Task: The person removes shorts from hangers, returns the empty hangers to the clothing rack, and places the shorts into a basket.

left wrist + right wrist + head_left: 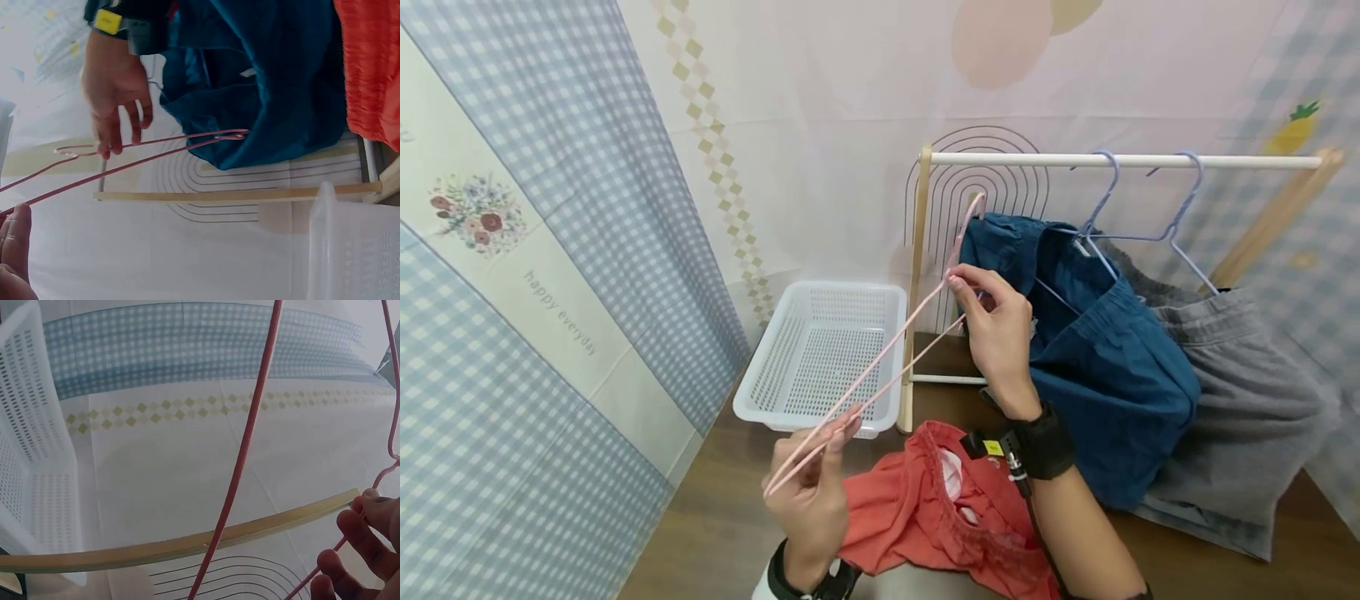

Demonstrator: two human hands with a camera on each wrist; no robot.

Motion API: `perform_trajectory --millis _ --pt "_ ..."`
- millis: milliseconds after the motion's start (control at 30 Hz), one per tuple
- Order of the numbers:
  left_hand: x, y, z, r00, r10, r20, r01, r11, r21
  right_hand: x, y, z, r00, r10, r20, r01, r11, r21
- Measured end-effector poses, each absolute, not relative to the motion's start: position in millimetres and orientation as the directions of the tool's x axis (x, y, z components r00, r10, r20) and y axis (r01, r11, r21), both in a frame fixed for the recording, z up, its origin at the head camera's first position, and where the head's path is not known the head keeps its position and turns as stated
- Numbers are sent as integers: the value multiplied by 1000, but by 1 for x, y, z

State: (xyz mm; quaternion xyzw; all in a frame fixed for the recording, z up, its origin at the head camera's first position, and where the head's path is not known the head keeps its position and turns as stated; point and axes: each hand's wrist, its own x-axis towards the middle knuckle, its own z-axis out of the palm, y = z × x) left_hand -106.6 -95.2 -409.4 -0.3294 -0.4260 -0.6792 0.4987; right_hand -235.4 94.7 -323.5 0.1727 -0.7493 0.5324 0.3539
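Observation:
A pink clothes hanger [898, 336] slants across the front of the rack in the head view. Its lower corner is held in my left hand [812, 492], fingers against the wire. My right hand [1000, 337] pinches the hanger close to the base of its hook, as the right wrist view also shows with the pink wire [240, 450] in the foreground. No garment hangs on this hanger. Below the hands, red shorts [880, 508] with an elastic waist lie crumpled on the table [700, 517].
Blue shorts [1120, 358] and grey shorts [1240, 367] hang on lavender hangers from the rack's white bar [1000, 158]. A white perforated basket [767, 358] stands left of the wooden rack post [919, 242]. Patterned curtains [647, 208] line the left side.

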Motion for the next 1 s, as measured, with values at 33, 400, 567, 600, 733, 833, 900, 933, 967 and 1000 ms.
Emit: perform_trajectory --millis 33,400,567,600,733,833,900,933,967,1000 --pt "-108 -94 -411 -284 -387 877 959 -126 255 -238 95 -322 -690 111 715 -640 369 -674" --pt "-116 -82 -431 -263 -294 919 956 47 289 -262 97 -331 -708 79 702 -641 345 -685" --pt "-116 -78 -427 -240 -302 922 949 125 288 -268 97 -331 -721 69 690 -632 343 -695" --pt "-117 -77 -426 -235 -303 924 948 137 286 -269 97 -329 -720 68 690 -632 348 -693" --pt "-124 -73 -422 -205 -306 930 942 197 272 -277 100 -320 -711 55 701 -642 358 -678" --pt "-131 -71 -423 -202 -301 932 936 222 274 -282 103 -312 -698 53 714 -652 364 -665" --pt "-137 -70 -422 -200 -298 933 934 230 273 -285 104 -305 -689 56 722 -659 367 -657" --pt "-139 -69 -421 -201 -301 932 932 235 277 -286 104 -302 -687 57 725 -660 367 -655" --pt "-142 -68 -420 -202 -301 932 933 229 276 -288 104 -299 -684 60 727 -662 368 -653" --pt "-145 -67 -419 -201 -307 930 931 235 279 -289 105 -295 -682 63 729 -663 368 -652"
